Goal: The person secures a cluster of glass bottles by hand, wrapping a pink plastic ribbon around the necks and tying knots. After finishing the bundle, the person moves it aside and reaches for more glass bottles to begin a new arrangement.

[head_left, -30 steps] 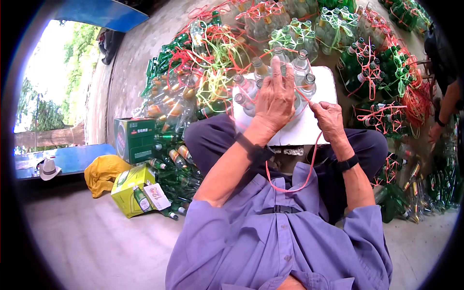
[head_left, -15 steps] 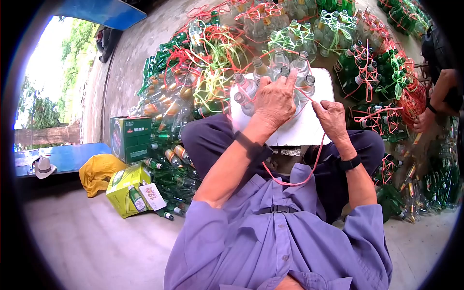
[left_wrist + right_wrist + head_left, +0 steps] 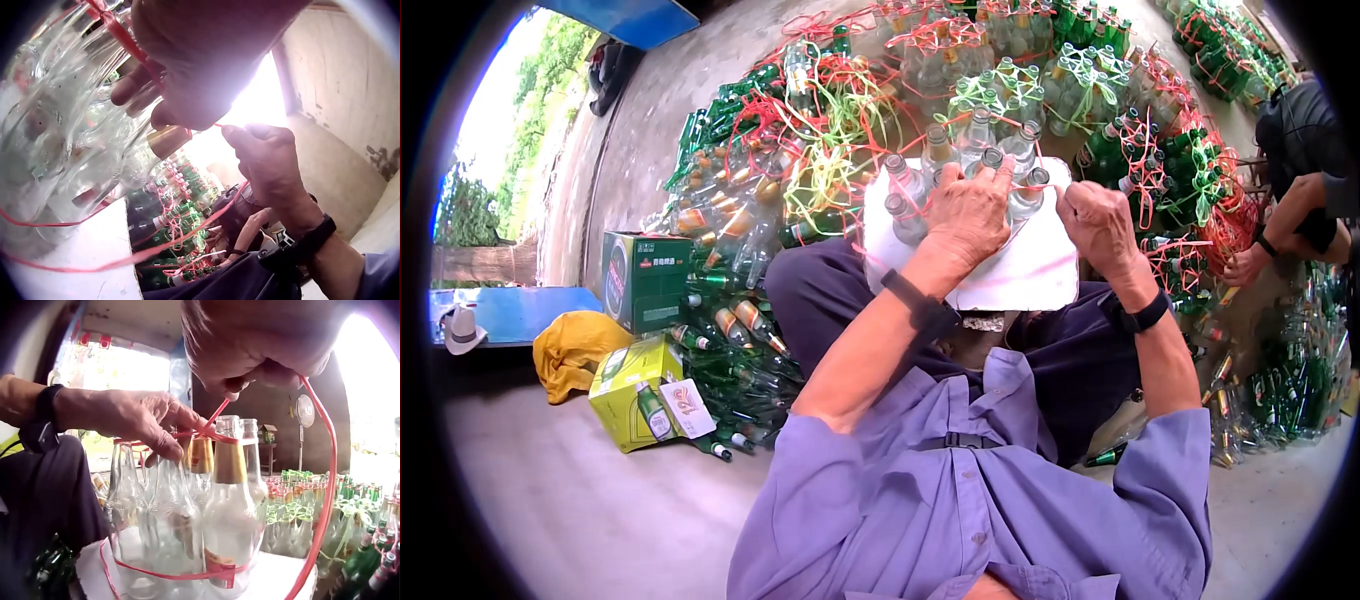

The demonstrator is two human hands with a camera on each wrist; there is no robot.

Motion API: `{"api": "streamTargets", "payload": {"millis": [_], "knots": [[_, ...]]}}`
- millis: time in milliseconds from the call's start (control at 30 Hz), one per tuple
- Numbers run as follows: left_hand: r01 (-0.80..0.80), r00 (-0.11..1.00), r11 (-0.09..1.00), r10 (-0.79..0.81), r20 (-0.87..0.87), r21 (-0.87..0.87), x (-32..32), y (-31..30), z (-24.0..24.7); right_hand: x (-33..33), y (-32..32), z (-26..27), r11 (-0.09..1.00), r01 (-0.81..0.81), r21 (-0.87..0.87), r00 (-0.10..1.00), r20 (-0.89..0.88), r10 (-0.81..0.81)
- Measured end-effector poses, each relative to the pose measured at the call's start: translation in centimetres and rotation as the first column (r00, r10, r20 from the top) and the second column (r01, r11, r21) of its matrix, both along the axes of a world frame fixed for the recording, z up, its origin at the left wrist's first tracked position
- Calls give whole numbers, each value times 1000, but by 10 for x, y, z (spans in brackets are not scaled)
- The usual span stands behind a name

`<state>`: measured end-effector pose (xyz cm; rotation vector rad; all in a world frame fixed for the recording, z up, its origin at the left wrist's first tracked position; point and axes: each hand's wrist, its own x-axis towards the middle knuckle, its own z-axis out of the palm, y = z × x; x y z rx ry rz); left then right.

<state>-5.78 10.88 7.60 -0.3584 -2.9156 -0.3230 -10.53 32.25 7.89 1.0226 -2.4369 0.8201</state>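
Note:
Several glass bottles (image 3: 908,183) stand together on a white board (image 3: 1020,270), with red strap round their necks and lower bodies. My left hand (image 3: 968,212) lies over the bottle tops, its fingers among the necks; in the right wrist view the left hand (image 3: 134,419) touches the strap there. My right hand (image 3: 1100,228) is just right of the bunch, fingers curled round the red strap (image 3: 328,487), which runs taut to a gold-collared bottle (image 3: 230,494). The left wrist view shows the right hand (image 3: 269,162) pinching the strap beside the bottles.
Tied bottle bundles (image 3: 1090,85) fill the floor ahead and to the right. Loose bottles, a green box (image 3: 645,280), a yellow-green carton (image 3: 635,390) and a yellow bag (image 3: 575,350) lie left. Another person's arm (image 3: 1280,225) reaches in at the right.
My right hand has moved up and outward from the bottles, drawing the strap. My left hand stays on the bottle tops with its fingers lower. The head view has shifted slightly.

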Motion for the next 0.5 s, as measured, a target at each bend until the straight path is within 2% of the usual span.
{"api": "streamTargets", "payload": {"millis": [167,267,367,400,467,500], "knots": [[14,1000,1000,-14,8,11,-1,-1,1,-40,-14,8,998,23,56,999,-34,-21],[22,1000,999,-22,15,36,-1,-2,4,-59,-17,-9,998,62,-30,998,8,-62],[24,1000,999,-24,14,28,-2,-1,2,-68,-18,-39,976,204,-72,920,354,-166],[27,1000,999,-28,14,20,-2,-1,2,-71,-17,-41,976,207,-74,919,356,-168],[36,999,999,-36,19,10,0,-2,0,-77,-13,-48,964,224,-145,770,632,-84],[46,998,998,-44,-43,34,1,-2,1,-77,-13,-53,937,236,-256,706,708,15]]}}
